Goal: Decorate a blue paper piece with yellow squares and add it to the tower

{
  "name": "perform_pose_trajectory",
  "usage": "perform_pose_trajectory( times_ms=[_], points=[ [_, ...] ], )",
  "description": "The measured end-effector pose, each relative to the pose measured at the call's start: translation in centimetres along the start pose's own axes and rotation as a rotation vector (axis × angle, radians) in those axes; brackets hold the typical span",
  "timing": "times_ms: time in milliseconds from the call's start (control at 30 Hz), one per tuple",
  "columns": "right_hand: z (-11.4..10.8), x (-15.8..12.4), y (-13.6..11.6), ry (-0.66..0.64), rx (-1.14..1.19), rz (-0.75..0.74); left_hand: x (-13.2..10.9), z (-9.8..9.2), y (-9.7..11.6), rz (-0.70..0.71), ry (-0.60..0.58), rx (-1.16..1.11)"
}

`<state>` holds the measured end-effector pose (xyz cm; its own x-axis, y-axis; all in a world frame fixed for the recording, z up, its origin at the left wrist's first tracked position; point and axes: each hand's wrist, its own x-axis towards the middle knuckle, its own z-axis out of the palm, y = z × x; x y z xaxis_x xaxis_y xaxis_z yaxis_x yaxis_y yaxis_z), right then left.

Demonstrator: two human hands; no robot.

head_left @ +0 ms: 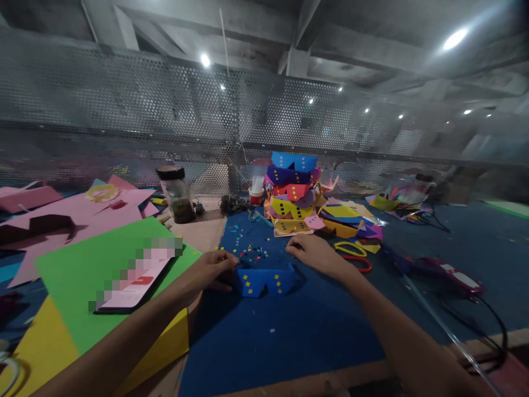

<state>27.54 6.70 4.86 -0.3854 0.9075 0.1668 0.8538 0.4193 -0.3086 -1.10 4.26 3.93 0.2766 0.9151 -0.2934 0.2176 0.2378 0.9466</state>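
A pair of blue paper glasses (266,282) with yellow diamond spots stands on the blue table surface in front of me. My left hand (218,269) is closed on its left end, partly hiding the side piece. My right hand (312,252) is beyond the glasses' right end, apart from them, with fingers curled together; anything between the fingertips is hidden. Small coloured paper bits (257,252) lie scattered between the hands. Just behind my right hand rises a stack of decorated paper glasses (291,208) in yellow, red, purple and blue.
Scissors with yellow handles (350,249) and red handles lie right of my right hand. A glue gun (444,271) with a cable is farther right. On the left, a phone (140,284) rests on green paper (78,275). A dark-lidded jar (177,196) stands behind.
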Motion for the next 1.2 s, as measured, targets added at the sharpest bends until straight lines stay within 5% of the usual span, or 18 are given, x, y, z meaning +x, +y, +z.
perform_pose_trajectory(
  times_ms=[367,1200],
  points=[
    [0.0,-0.2,0.2,0.037,0.055,0.057,1.2,-1.0,-0.8,0.081,0.049,0.263],
    [1.4,0.0,-0.2,-0.193,0.296,0.112,1.0,-0.7,-0.9,0.046,0.010,0.121]
  ],
)
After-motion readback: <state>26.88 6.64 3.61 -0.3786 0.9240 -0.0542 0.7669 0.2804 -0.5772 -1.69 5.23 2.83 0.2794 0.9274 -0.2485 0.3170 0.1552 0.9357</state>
